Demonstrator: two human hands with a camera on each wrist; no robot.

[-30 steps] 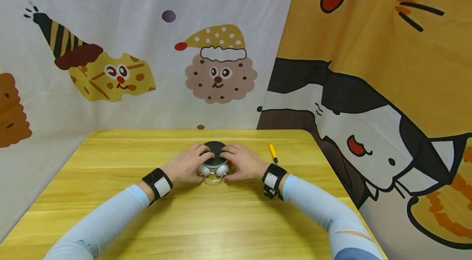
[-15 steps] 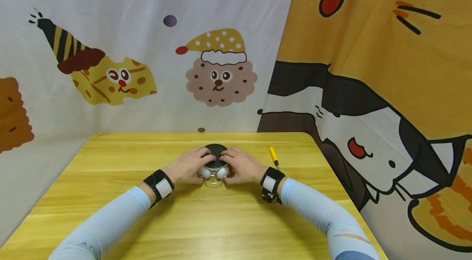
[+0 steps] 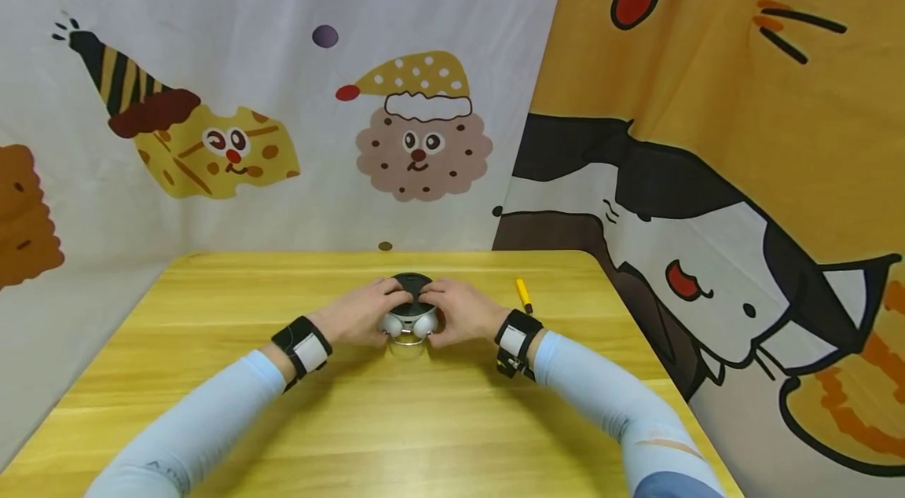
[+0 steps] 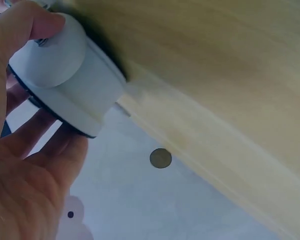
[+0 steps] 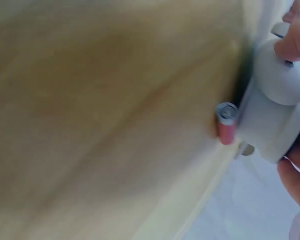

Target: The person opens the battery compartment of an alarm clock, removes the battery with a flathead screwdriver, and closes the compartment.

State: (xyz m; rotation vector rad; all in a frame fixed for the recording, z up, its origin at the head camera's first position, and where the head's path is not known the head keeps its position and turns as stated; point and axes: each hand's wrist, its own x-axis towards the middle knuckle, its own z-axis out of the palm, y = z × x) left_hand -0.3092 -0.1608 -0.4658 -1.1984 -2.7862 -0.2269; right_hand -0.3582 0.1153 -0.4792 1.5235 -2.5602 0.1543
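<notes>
A white twin-bell alarm clock lies with its black back up near the far side of the table, bells and wire handle toward me. My left hand grips its left side; in the left wrist view the thumb presses by a white bell and the fingers curl over the dark rim. My right hand holds the other side the same way, its thumb at the second bell. Beside the clock in the right wrist view stands a small red battery with a silver end. The clock's face is hidden.
A yellow-handled screwdriver lies to the right of the hands, its shaft partly hidden by the right wrist band. The wooden table ends just beyond the clock, before a printed cloth.
Both hands keep their hold on the clock. The wire handle looks a little shorter in the head view, and the red seen beside the right hand is now hidden. The head view shifts slightly.
</notes>
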